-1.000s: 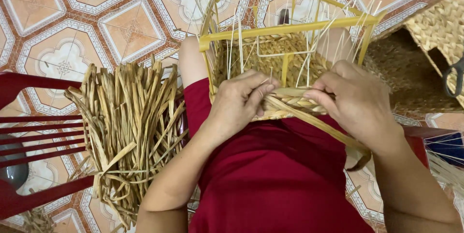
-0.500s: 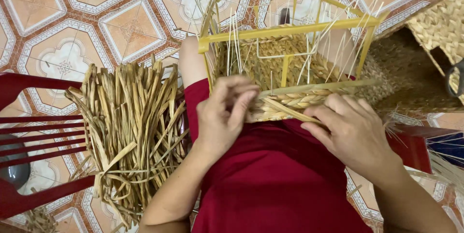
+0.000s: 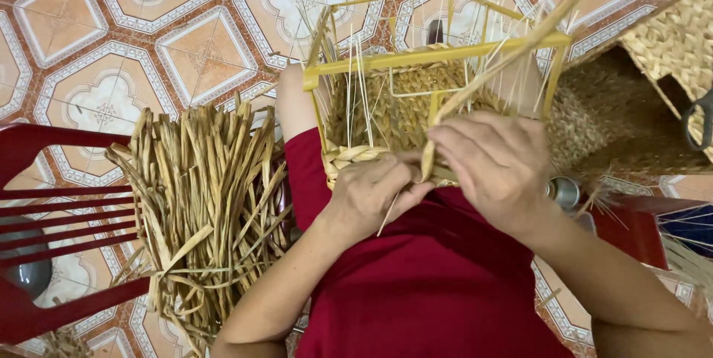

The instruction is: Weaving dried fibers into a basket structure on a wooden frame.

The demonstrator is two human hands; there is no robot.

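While we hold the half-woven basket [image 3: 401,116] on our lap, our left hand [image 3: 369,193] pinches the braided edge [image 3: 355,156] and our right hand [image 3: 494,166] closes its fingers [image 3: 445,151] on a long flat straw strand [image 3: 512,57] that rises up and away from them. Around the basket stands a yellow wire frame [image 3: 434,55], just beyond both hands. We judge that the strand may crack or split if we bend it too sharply at the fingers, because it looks dry and stiff. If the left hand loosens, the last plait could open and the row would become slack. The thin upright straws [image 3: 355,83] above the left fingers could also snap when the strand passes between them. Far to the left of our fingers lies the spare bundle of straw [image 3: 204,209], on a red chair [image 3: 44,202].
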